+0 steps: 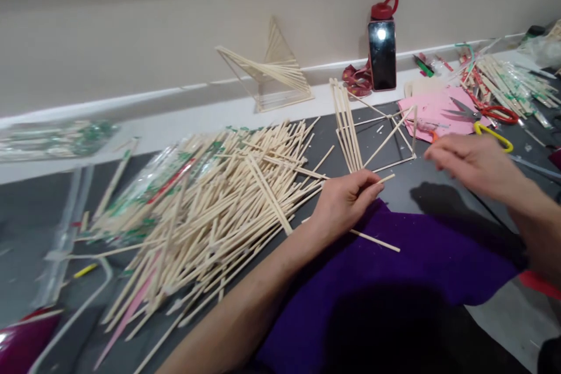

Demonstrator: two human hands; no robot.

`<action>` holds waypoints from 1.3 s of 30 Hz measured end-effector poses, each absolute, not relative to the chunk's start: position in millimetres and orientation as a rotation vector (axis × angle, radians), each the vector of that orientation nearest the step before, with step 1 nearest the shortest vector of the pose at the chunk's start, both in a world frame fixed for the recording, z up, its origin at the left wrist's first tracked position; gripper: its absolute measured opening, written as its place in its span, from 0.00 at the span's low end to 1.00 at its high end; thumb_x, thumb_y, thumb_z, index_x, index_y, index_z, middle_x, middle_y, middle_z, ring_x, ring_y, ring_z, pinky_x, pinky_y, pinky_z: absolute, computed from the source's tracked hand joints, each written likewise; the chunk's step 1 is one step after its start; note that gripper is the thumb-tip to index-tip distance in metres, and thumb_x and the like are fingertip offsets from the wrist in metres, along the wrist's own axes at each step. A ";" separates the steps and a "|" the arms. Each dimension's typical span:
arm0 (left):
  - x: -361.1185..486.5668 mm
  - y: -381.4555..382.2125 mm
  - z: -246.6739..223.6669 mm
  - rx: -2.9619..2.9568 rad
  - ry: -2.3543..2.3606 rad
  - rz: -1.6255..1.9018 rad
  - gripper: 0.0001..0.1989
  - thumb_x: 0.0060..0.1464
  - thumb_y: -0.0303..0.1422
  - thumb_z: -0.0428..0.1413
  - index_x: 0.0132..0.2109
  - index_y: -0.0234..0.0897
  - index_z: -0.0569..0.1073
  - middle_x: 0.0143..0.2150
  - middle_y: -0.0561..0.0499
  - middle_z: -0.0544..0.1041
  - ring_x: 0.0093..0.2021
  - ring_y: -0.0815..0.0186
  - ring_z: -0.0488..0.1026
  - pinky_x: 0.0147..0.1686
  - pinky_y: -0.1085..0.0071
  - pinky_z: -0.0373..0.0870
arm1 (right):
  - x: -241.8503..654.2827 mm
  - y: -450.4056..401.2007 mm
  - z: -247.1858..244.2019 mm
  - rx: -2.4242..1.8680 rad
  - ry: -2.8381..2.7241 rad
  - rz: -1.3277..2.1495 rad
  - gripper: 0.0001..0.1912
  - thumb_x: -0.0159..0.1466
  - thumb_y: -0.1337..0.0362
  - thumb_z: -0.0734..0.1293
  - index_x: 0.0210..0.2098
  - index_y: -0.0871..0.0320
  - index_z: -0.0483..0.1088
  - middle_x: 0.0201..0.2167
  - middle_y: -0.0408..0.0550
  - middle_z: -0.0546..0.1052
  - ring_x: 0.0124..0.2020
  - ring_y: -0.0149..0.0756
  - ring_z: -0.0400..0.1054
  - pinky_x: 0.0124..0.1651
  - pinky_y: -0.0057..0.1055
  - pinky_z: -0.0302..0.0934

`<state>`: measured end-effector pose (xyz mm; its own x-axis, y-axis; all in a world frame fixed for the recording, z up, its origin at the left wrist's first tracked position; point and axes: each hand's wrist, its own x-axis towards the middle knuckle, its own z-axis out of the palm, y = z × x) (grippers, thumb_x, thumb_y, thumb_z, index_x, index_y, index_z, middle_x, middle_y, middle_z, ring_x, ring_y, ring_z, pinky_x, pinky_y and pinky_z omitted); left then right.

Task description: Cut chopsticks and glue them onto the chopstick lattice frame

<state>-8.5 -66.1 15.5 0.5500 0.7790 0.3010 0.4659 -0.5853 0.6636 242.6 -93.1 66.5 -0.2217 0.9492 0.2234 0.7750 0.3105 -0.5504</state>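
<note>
My left hand (346, 196) is closed around a thin wooden chopstick (386, 179), whose end sticks out past the thumb. Another loose chopstick (376, 240) lies below it, over the purple cloth (333, 280). My right hand (477, 166) hovers to the right with curled fingers pressed together; whatever they may hold is too small to make out. Just beyond both hands stands a frame of joined chopsticks (349, 128), with several sticks side by side on its left. Left of my left hand spreads a large heap of loose chopsticks (236, 204).
A finished-looking twisted stick model (280, 79) stands by the wall. Near it are a phone (382, 55) leaning on a red-capped bottle (383, 10), pink paper (442, 106), scissors with red handles (499, 114), yellow handles (495, 135), and wrapped chopsticks (504, 85).
</note>
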 end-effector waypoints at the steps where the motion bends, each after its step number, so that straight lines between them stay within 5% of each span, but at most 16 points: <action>1: -8.6 -66.2 14.8 2.284 0.995 0.800 0.08 0.59 0.33 0.54 0.35 0.36 0.75 0.27 0.56 0.77 0.25 0.74 0.71 0.27 0.78 0.62 | 226.3 -97.4 62.3 -1.449 -2.123 0.509 0.17 0.68 0.59 0.57 0.29 0.59 0.71 0.23 0.43 0.71 0.25 0.29 0.63 0.32 0.28 0.53; 12: -15.3 -52.8 16.3 2.302 1.054 0.608 0.11 0.59 0.36 0.53 0.34 0.35 0.76 0.26 0.53 0.76 0.26 0.70 0.69 0.28 0.75 0.60 | 179.9 -71.1 51.0 -1.525 -2.374 0.912 0.14 0.67 0.63 0.56 0.27 0.59 0.65 0.23 0.42 0.69 0.25 0.28 0.62 0.30 0.26 0.50; 19: -20.2 -46.9 25.5 2.302 1.101 0.203 0.14 0.60 0.36 0.49 0.33 0.37 0.77 0.24 0.54 0.74 0.26 0.68 0.69 0.27 0.74 0.58 | 166.2 -70.9 38.7 -1.604 -2.676 0.660 0.13 0.67 0.66 0.56 0.36 0.61 0.72 0.37 0.52 0.78 0.38 0.37 0.70 0.35 0.29 0.52; 26: -12.1 -53.3 19.0 2.433 1.071 0.168 0.11 0.59 0.32 0.52 0.38 0.37 0.79 0.32 0.51 0.80 0.33 0.65 0.75 0.31 0.73 0.61 | 166.7 -81.5 29.9 -1.696 -2.739 0.626 0.19 0.70 0.60 0.52 0.41 0.61 0.72 0.39 0.57 0.80 0.40 0.43 0.74 0.36 0.32 0.56; 39: -8.5 -56.6 9.7 2.466 1.093 0.100 0.11 0.59 0.31 0.51 0.36 0.38 0.79 0.32 0.49 0.81 0.33 0.64 0.76 0.32 0.72 0.64 | 160.0 -89.2 15.9 -1.731 -2.779 0.540 0.22 0.69 0.60 0.50 0.45 0.61 0.72 0.38 0.59 0.80 0.40 0.48 0.76 0.35 0.36 0.61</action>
<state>-8.5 -56.6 9.7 0.6850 0.7204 -0.1088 0.6886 -0.5914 0.4196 160.0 -89.2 15.9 -0.4446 0.8385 -0.3151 0.8955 0.4075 -0.1790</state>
